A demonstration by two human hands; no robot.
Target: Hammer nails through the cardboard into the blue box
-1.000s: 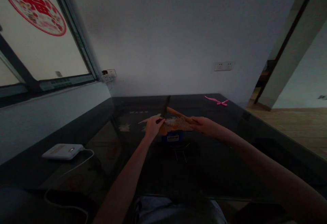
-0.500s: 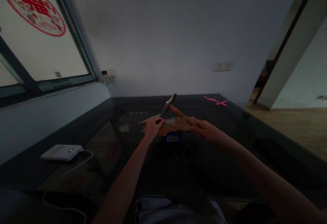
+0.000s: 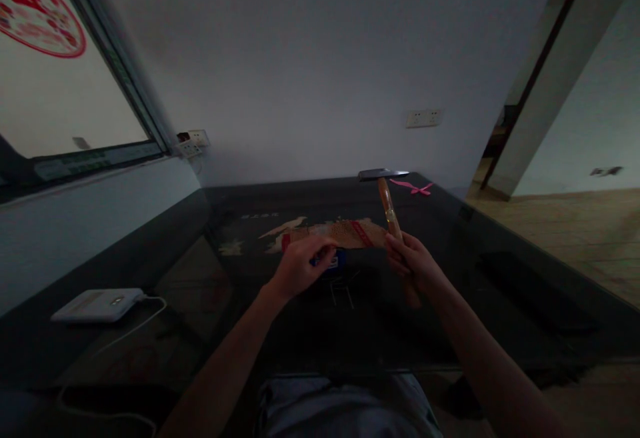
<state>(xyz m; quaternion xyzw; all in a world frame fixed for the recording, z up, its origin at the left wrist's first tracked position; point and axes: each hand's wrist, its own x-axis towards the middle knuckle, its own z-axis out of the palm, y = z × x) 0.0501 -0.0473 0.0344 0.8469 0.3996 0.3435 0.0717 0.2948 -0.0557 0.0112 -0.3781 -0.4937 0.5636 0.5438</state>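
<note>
My right hand is wrapped around the wooden handle of a hammer, held up over the table with its dark metal head at the top. A torn piece of brown cardboard with red print lies in front of me. My left hand is at its near edge, fingers curled into a pinch; what they hold, if anything, is hidden. Behind those fingertips a small blue box shows partly, at the cardboard's near side. Several thin, nail-like pieces lie on the table nearer to me.
The dark glossy table meets a wall at the back. A white power bank with a cable lies at the left. A pink ribbon-like item rests at the far right, and a dark flat object lies at the right.
The hammer has swung from lying across the cardboard to raised and upright at the right. My left hand has moved away from its head and towards me. The view has shifted slightly right.
</note>
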